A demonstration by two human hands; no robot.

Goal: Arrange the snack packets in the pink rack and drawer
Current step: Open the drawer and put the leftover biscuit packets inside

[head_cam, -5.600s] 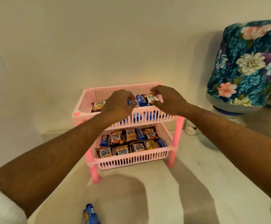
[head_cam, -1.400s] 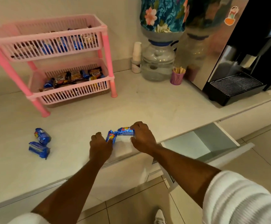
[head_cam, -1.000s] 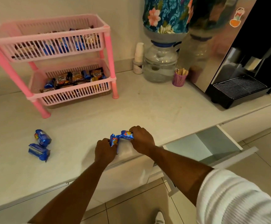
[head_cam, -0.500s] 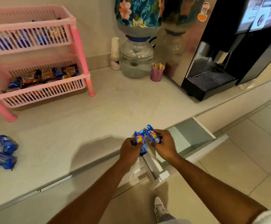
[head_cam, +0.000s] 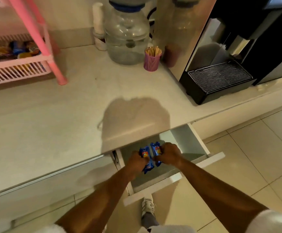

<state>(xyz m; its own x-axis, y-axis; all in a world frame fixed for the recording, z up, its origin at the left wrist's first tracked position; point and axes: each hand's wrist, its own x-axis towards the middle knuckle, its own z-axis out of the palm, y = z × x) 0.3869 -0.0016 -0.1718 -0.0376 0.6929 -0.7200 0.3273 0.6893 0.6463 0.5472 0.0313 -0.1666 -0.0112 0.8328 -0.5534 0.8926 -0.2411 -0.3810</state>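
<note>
Both my hands are inside the open white drawer point(head_cam: 202, 146) under the counter edge. My left hand point(head_cam: 137, 159) grips a blue snack packet point(head_cam: 146, 158), and my right hand point(head_cam: 168, 153) grips a second blue snack packet point(head_cam: 156, 151) beside it. The two packets stand side by side, touching, over the drawer's floor. The pink rack point(head_cam: 37, 36) stands at the far left of the counter, and its lower basket point(head_cam: 15, 71) holds several snack packets.
A water jar point(head_cam: 126, 37), a stack of cups point(head_cam: 99, 26), a purple holder of wooden sticks point(head_cam: 152, 58) and a black coffee machine point(head_cam: 221, 79) stand at the back of the counter point(head_cam: 52, 118). Tiled floor and my shoe point(head_cam: 147, 206) lie below.
Both hands carried the two blue packets from above the counter edge down into the open drawer. My view swung right, so the loose packets on the counter dropped out of sight.
</note>
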